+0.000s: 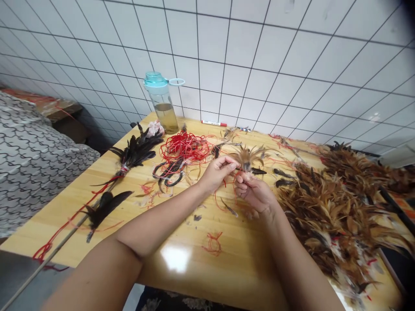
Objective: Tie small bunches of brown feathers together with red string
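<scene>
Over the middle of the table, my right hand [254, 190] is closed around the base of a small bunch of brown feathers [248, 157], whose tips fan out upward. My left hand [218, 172] pinches close beside that base, with thumb and forefinger together. What lies between its fingertips is too small to make out. Thin red string hangs below both hands. Beyond my left hand lies a tangled heap of red string [186, 147]. Black-handled scissors [170, 172] rest in front of the heap, partly covered by string.
A long stick [58, 248] with black feathers [134, 149] tied at its end crosses the left side, near loose black feathers [105, 209]. A big pile of brown feathers [333, 211] covers the right. A water bottle [167, 112] and red marker [214, 123] are near the tiled wall.
</scene>
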The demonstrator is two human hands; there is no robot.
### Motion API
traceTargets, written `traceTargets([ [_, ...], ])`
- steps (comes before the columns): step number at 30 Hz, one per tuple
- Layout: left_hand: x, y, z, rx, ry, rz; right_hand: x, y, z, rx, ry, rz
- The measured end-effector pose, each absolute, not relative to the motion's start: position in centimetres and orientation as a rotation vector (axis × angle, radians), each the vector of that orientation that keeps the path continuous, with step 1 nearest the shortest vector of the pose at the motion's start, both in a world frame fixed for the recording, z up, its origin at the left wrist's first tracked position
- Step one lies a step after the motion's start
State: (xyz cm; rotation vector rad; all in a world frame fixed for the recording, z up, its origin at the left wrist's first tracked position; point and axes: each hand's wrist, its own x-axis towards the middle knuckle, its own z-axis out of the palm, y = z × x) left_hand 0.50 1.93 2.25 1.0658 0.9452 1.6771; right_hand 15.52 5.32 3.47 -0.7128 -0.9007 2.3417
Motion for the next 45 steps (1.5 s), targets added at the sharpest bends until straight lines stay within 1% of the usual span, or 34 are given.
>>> traceTargets([
  [4,0.2,1.6,2.7,1.177,0.879,1.657,15.1,5.0,3.7,-0.708,-0.860,2.381],
  [9,0.2,1.5,2.7,1.163,0.864,1.553,14.7,4.7,3.6,-0.751,-0.827,2.366],
  [19,-0.8,1.6,4.8,1.054,0.897,1.640,12.7,5.1,5.8,-0.633,-0.857,2.432],
  [24,-2.2,2.0,3.9,1.212,0.960,1.580,11.8,5.2,4.5,-0.687,-0.752,2.433],
  [27,-2.9,2.2,3.2,1.406,1.035,1.467,11.8,5.3,3.1,-0.744,-0.724,2.415],
  [31,-3.8,2.5,3.0,1.591,1.123,1.312,11.9,5.5,1.9,-0.707,-0.761,2.423],
  [36,-4.3,2.5,3.3,1.780,1.126,1.263,12.1,5.7,1.6,-0.640,-0.758,2.462],
  [45,-5.1,1.9,4.2,1.875,1.137,1.208,12.1,5.5,1.7,-0.541,-0.831,2.495],
])
